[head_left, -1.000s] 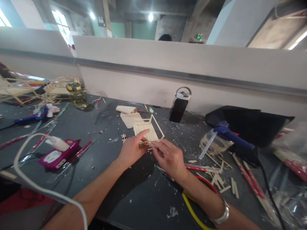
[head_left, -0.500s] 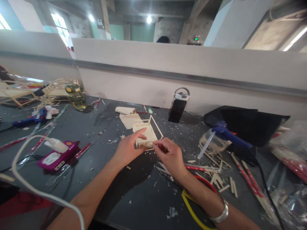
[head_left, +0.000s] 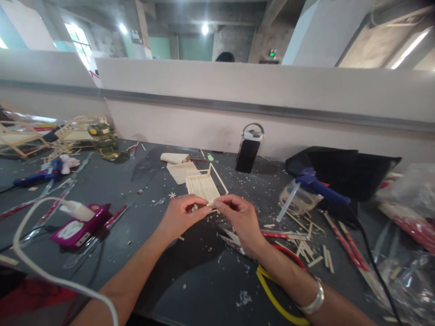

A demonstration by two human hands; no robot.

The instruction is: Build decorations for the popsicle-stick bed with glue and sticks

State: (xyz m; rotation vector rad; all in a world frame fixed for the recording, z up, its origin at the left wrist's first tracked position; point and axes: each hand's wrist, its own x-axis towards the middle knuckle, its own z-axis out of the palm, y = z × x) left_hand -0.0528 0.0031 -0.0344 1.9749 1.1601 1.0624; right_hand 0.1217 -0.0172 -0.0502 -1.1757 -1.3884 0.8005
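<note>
My left hand [head_left: 181, 215] and my right hand [head_left: 239, 217] meet in front of a small wooden-stick model [head_left: 203, 185]. Thumb and forefinger of each hand pinch a tiny pale wooden piece [head_left: 211, 203] at the model's near edge; its exact shape is partly hidden by the fingertips. The model has a slatted flat top and a raised stick frame on its far and right sides. A small star-shaped piece [head_left: 172, 195] lies left of the model. Under my right wrist rests a cutting tool with metal blades [head_left: 231, 239] and red and yellow handles [head_left: 272, 294].
To the right, a blue glue gun [head_left: 321, 190] leans over a clear plastic cup, near loose wooden sticks [head_left: 306, 249]. A black bottle [head_left: 249, 151] stands behind. On the left are a purple power strip [head_left: 81, 226] with a white cable, another glue gun [head_left: 41, 176] and a green bottle [head_left: 105, 142].
My left fingers, spread over the model before, now close in a pinch beside my right fingertips on the small piece. The whole view has shifted slightly.
</note>
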